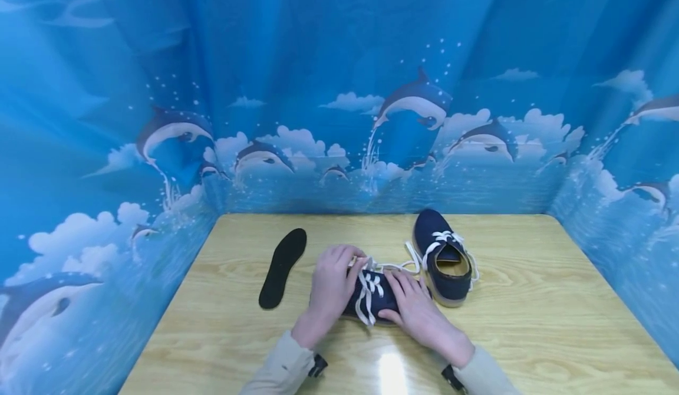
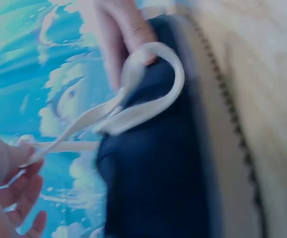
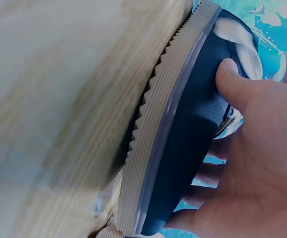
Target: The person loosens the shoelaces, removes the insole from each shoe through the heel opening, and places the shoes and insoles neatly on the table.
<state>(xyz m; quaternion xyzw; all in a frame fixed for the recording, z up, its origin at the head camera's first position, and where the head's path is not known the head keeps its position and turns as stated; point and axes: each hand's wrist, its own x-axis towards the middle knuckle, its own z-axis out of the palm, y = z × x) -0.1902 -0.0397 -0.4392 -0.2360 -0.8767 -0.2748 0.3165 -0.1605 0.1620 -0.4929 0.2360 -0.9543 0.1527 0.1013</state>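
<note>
A navy canvas shoe (image 1: 386, 292) with white laces lies sideways on the table, its toe to the right. My left hand (image 1: 334, 283) is over the shoe's opening end. Between its thumb and forefinger it pinches a white shoelace (image 2: 86, 118), which runs taut to a loop over the shoe in the left wrist view. My right hand (image 1: 419, 312) holds the toe end, with the thumb (image 3: 232, 82) on the near side of the upper and the other fingers across the top, partly hidden behind the shoe.
The matching navy shoe (image 1: 451, 289), its laces loose, stands right behind my right hand. A black insole (image 1: 283, 270) lies flat to the left. A blue dolphin-print curtain (image 1: 329, 76) borders the wooden table (image 1: 530, 300) at the back and sides.
</note>
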